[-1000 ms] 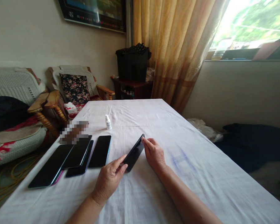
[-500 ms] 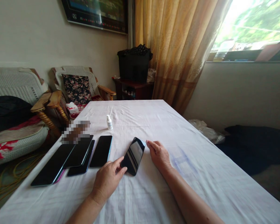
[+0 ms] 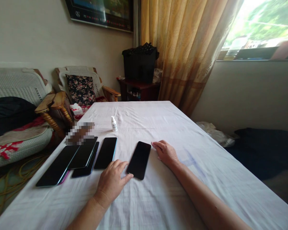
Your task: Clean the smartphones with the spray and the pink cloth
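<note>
A black phone (image 3: 139, 159) is lying flat on the white cloth (image 3: 156, 201), its dark screen facing up, between the person's two hands. With that phone as the middle of the dial and twelve pointing away from the person, the left hand (image 3: 113, 179) is lying at eight o'clock. Its thumb and fingers are standing apart in a loose, wide curve: the thumb tip is meeting the phone's near left corner and the index fingertip is lying right beside the left edge, without gripping it. The right hand (image 3: 166, 152) is lying at two to three o'clock, its fingertips standing close together just off the far right corner; the view is not showing whether they are fully meeting or pinching something thin.

At nine o'clock a blue-edged phone (image 3: 106, 153) is lying screen up, and farther out that way several overlapping devices (image 3: 83, 156) are showing dark screens. A small white bottle (image 3: 114, 124) is standing upright between ten and eleven o'clock. A faint blue mark (image 3: 193, 159) is showing on the cloth at three o'clock. Beyond the table, a gold curtain (image 3: 180, 57) is hanging at one o'clock.
</note>
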A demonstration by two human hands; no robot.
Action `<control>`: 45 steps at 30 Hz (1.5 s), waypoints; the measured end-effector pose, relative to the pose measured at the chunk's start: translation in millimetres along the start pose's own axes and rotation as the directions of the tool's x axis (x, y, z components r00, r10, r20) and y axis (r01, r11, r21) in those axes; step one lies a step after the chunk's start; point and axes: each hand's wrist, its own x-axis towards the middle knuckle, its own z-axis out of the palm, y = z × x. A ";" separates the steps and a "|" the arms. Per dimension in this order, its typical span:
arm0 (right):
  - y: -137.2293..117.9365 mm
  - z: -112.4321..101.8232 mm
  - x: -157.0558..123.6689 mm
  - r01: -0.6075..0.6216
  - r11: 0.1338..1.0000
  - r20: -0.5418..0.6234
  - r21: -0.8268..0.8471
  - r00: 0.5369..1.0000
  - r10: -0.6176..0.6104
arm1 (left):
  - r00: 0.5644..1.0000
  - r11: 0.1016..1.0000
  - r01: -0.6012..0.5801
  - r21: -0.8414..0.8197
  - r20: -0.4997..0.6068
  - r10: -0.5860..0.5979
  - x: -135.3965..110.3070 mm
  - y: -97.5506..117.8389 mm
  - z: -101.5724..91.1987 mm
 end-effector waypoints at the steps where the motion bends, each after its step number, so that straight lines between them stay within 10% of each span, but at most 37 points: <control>1: 0.5 -0.6 0.6 0.012 1.000 0.009 -0.008 1.000 -0.012 | 1.000 1.000 -0.012 0.026 -0.014 0.012 -0.7 -0.2 -0.2; 16: 2.5 -6.3 -7.0 0.342 0.939 0.133 -0.032 0.933 -0.335 | 0.992 0.995 -0.095 0.034 -0.078 0.098 -3.1 -0.9 6.1; 45: -6.3 -2.0 -2.2 0.235 0.968 0.101 -0.088 0.969 -0.226 | 0.983 0.987 -0.160 -0.007 -0.090 0.158 -1.0 -4.2 7.5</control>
